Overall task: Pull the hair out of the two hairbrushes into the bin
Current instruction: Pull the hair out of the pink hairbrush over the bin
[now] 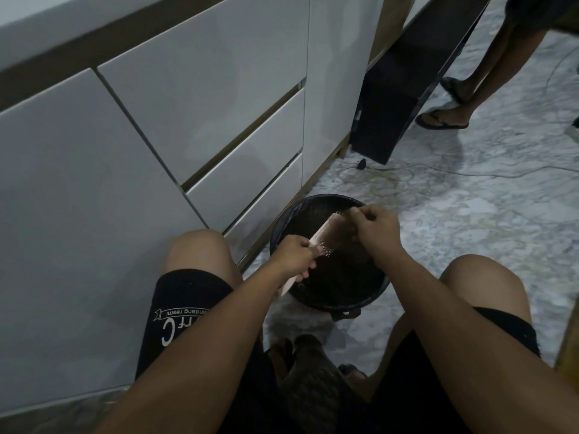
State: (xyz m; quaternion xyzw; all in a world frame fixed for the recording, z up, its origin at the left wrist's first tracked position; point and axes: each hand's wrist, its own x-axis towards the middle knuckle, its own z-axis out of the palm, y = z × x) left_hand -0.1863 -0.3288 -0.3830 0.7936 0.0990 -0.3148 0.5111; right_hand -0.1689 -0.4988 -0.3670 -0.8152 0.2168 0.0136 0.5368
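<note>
White cabinet fronts (156,136) and a marbled floor (470,214) frame the scene; a second person's feet in sandals (445,120) stand well apart at upper right.

Bin (369,303): one, round, dark, mesh-walled, standing on the floor between the seated person's knees. Probably light and easily tipped, so the pulling is best kept over its mouth rather than against its rim.

Hairbrush (322,234): one visible; the second named in the task is not in view. It is held tilted above the bin's opening, pale and rigid, with fine pins that look stiff and slightly prickly. Judged light; best held by the handle, leaving the pin face free.

Left hand (294,256): one, its grip wrapped closed around the brush handle.

Right hand (374,228): one, fingers curled at the far end of the brush head. Its grip appears pinched on something among the pins, but whether it holds hair cannot be told.

Hair: too fine and dark to distinguish here; likely soft, tangled, almost weightless and clinging, so a pinch low at the pin roots should lift it.
</note>
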